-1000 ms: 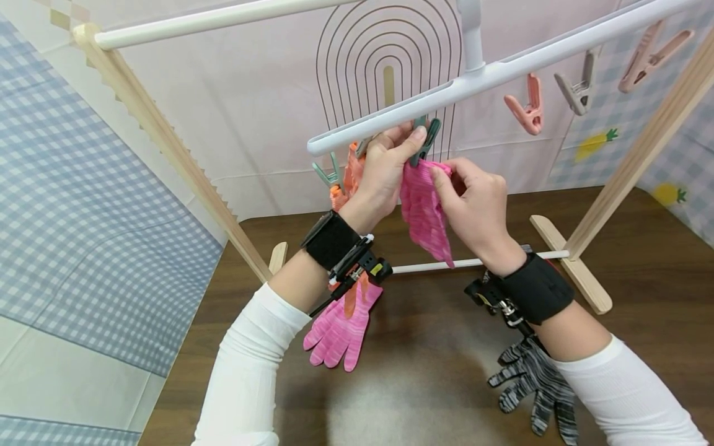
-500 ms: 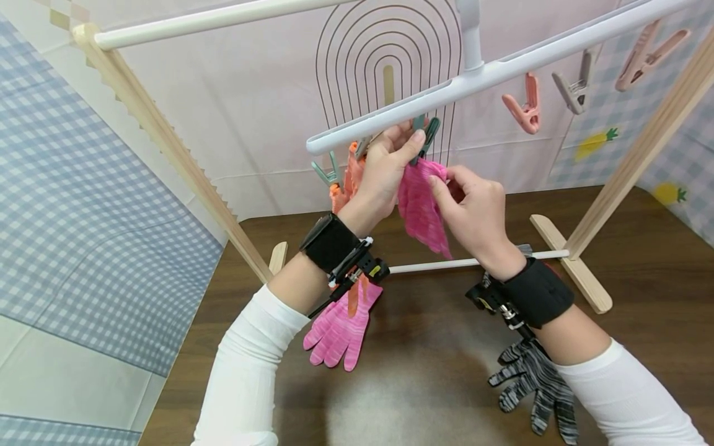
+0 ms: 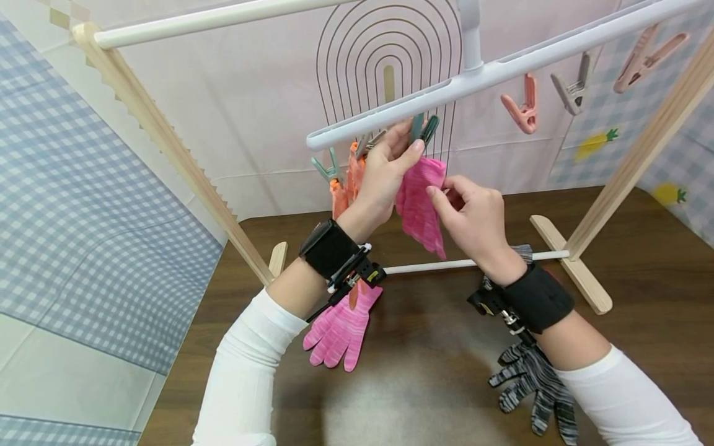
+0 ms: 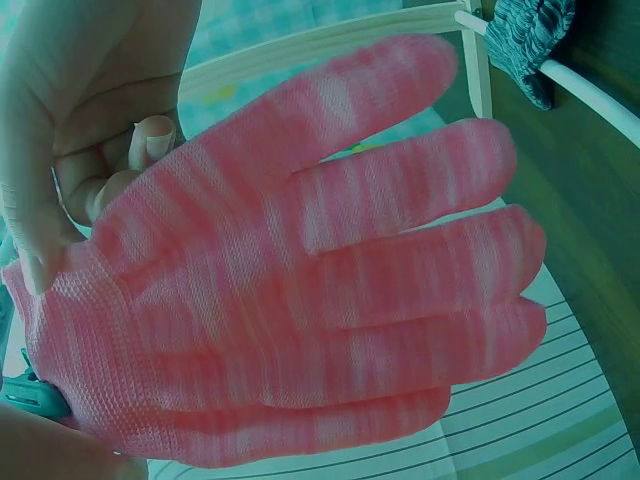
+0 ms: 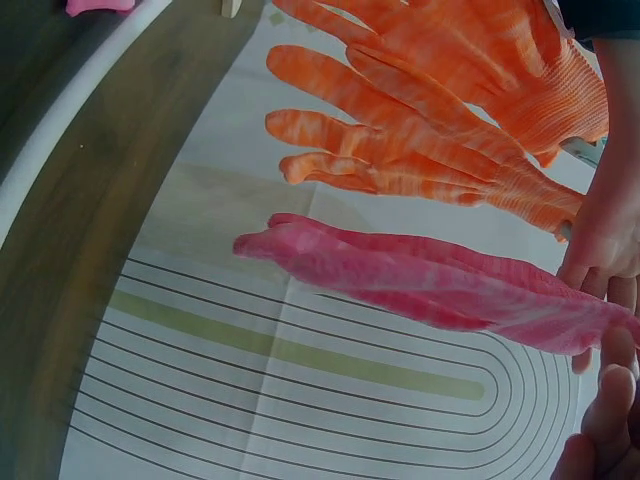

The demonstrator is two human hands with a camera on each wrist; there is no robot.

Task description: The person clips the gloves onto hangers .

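Observation:
A pink knit glove point(image 3: 421, 204) hangs beneath the white hanger bar point(image 3: 390, 114), cuff up. My left hand point(image 3: 379, 179) pinches the dark green clothespin point(image 3: 428, 128) at its cuff; the thumb covers the lower part of the pin. My right hand point(image 3: 476, 214) pinches the cuff's right edge between thumb and fingers. In the left wrist view the glove point(image 4: 300, 280) spreads flat, the clothespin point(image 4: 35, 398) partly showing at the cuff. Seen edge-on in the right wrist view, the glove point(image 5: 420, 270) hangs beside orange gloves point(image 5: 400, 140).
Orange gloves point(image 3: 354, 176) hang left of my left hand, one by a light green clothespin point(image 3: 329, 166). Pink point(image 3: 528, 105), grey point(image 3: 574, 87) and pale pink clothespins point(image 3: 647, 59) hang to the right. On the table lie a pink glove point(image 3: 340, 331) and a grey striped glove point(image 3: 538, 387).
My left thumb has slid lower over the clothespin, covering its lower end. The pink glove and my right hand have shifted slightly left and down.

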